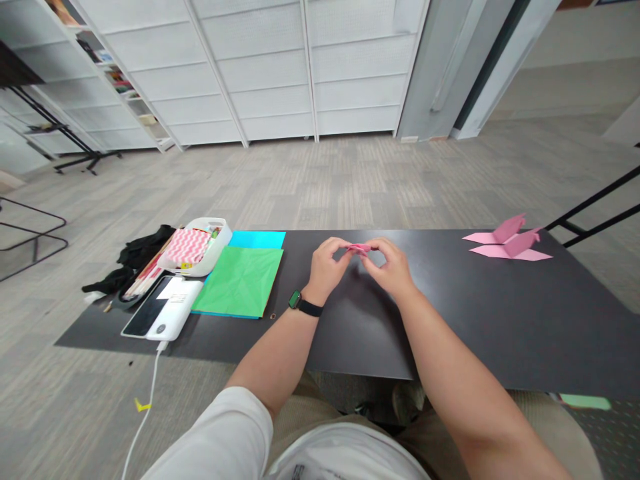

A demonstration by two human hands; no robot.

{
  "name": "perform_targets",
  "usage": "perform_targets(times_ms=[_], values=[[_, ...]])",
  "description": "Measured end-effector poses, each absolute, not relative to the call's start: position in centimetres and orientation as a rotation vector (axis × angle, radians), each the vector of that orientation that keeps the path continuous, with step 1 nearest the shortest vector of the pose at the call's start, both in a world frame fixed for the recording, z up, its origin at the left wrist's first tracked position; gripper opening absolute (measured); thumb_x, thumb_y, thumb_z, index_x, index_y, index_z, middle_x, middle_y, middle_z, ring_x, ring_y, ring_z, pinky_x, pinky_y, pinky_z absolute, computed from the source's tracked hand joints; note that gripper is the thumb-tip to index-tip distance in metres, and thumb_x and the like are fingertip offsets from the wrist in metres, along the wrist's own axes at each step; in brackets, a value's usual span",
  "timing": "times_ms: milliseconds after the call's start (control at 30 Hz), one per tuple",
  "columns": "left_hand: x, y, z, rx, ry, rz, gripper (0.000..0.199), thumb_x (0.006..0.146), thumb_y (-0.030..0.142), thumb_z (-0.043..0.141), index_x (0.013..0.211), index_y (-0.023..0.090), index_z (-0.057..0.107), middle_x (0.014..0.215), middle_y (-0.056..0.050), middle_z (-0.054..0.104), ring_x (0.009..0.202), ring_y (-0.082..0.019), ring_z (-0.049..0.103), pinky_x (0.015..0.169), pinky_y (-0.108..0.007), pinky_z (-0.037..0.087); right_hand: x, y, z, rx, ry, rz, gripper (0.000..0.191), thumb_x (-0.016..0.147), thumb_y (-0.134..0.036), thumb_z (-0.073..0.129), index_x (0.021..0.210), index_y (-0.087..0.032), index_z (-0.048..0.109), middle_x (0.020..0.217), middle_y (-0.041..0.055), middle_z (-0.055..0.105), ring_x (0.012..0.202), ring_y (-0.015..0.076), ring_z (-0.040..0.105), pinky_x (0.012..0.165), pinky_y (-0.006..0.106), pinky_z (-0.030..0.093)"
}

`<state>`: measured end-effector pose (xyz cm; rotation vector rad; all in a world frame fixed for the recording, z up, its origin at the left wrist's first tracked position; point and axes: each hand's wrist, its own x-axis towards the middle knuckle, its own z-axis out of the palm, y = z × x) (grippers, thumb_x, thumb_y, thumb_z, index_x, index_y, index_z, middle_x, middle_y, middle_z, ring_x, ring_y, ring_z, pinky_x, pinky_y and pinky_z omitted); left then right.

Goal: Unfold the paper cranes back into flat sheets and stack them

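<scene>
A small piece of folded pink paper point(359, 249) is held up between both hands, above the far half of the dark table point(360, 333). My left hand point(327, 267) pinches its left end between thumb and fingers. At the other end, my right hand point(390, 267) grips it the same way. The fingertips cover much of the paper, so its exact folded shape cannot be made out. Over on the right of the table sits a pink origami bird point(513, 247) with pointed wings, and what looks like a second one overlaps it.
Left of my hands lie a green paper stack point(245, 280) and blue sheets point(260, 239). Beside them are a white basket point(220, 243), a phone with a white power bank point(175, 310), its cable point(145, 413), pencils and black cloth point(145, 253). White cabinets point(280, 80) stand beyond.
</scene>
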<state>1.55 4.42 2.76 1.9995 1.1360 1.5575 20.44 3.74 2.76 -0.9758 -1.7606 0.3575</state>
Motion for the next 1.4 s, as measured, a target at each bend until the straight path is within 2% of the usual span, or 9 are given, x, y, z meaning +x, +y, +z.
perform_targets(times_ms=[167,300,600,800,933,1000,1167,1267,1400], values=[[1.5,4.7,2.1,2.198,1.021,1.483,0.004,0.097,0.025,0.076,0.095,0.025,0.079,0.094,-0.002,0.08,0.091,-0.019,0.074,0.106,-0.046,0.056,21.4,4.3,2.5,-0.985,-1.78,0.288,0.015,0.091,-0.018,0.066,0.098,-0.029,0.073,0.099,0.0054,0.077,0.097,0.0266,0.072,0.09,0.044,0.056],[1.4,4.7,2.2,2.315,0.93,1.461,0.01,0.094,0.015,0.075,0.092,0.024,0.077,0.094,-0.001,0.081,0.091,-0.018,0.075,0.116,-0.05,0.051,22.0,4.5,2.7,-0.946,-1.79,0.301,0.007,0.094,-0.025,0.069,0.095,-0.028,0.076,0.102,0.0072,0.077,0.099,0.0262,0.073,0.09,0.043,0.057],[1.4,4.4,2.8,2.17,0.862,1.424,0.015,0.087,0.007,0.077,0.092,0.022,0.074,0.118,-0.007,0.08,0.114,-0.022,0.075,0.107,-0.043,0.057,22.0,4.0,3.5,-0.851,-1.787,0.302,0.017,0.094,-0.046,0.079,0.1,-0.031,0.078,0.101,0.0071,0.075,0.094,0.0256,0.074,0.083,0.041,0.057],[1.6,4.3,2.7,2.182,0.9,1.43,0.015,0.088,0.008,0.075,0.093,0.022,0.073,0.109,-0.004,0.081,0.109,-0.021,0.076,0.115,-0.048,0.052,22.1,4.2,3.3,-0.871,-1.785,0.282,0.009,0.096,-0.039,0.076,0.099,-0.03,0.079,0.101,0.0069,0.075,0.095,0.0253,0.074,0.084,0.041,0.058],[1.6,4.2,3.0,2.141,0.974,1.491,0.03,0.086,0.007,0.076,0.112,0.021,0.072,0.109,-0.005,0.077,0.105,-0.02,0.073,0.102,-0.039,0.057,22.3,4.5,2.8,-0.868,-1.813,0.258,0.006,0.095,-0.029,0.073,0.1,-0.03,0.078,0.1,0.0062,0.076,0.094,0.0251,0.074,0.083,0.04,0.057],[1.5,4.3,3.0,2.171,1.004,1.516,0.036,0.087,0.009,0.078,0.12,0.022,0.071,0.105,-0.004,0.076,0.102,-0.019,0.072,0.104,-0.04,0.056,22.3,4.6,2.5,-0.872,-1.826,0.237,0.012,0.094,-0.023,0.071,0.101,-0.029,0.077,0.1,0.0058,0.077,0.094,0.0254,0.074,0.083,0.04,0.057],[1.3,4.5,2.7,2.357,1.006,1.487,0.018,0.098,0.023,0.075,0.115,0.025,0.078,0.091,-0.001,0.073,0.091,-0.018,0.067,0.106,-0.042,0.054,22.1,4.7,2.2,-0.925,-1.826,0.169,0.018,0.093,-0.015,0.066,0.098,-0.028,0.076,0.097,0.0044,0.077,0.092,0.0251,0.074,0.084,0.04,0.058],[1.4,4.5,2.6,2.374,1.013,1.521,0.02,0.098,0.017,0.072,0.113,0.026,0.08,0.096,-0.003,0.072,0.095,-0.018,0.067,0.095,-0.038,0.056,22.0,4.6,2.3,-0.918,-1.84,0.17,0.016,0.092,-0.016,0.068,0.098,-0.028,0.076,0.095,0.0045,0.077,0.09,0.0251,0.073,0.081,0.04,0.057],[1.4,4.4,2.5,2.345,0.973,1.504,0.022,0.096,0.01,0.07,0.109,0.024,0.081,0.105,-0.005,0.075,0.102,-0.018,0.071,0.093,-0.035,0.058,21.8,4.3,2.5,-0.917,-1.842,0.188,0.013,0.091,-0.018,0.07,0.097,-0.028,0.075,0.095,0.0045,0.077,0.089,0.0251,0.073,0.081,0.04,0.057]])
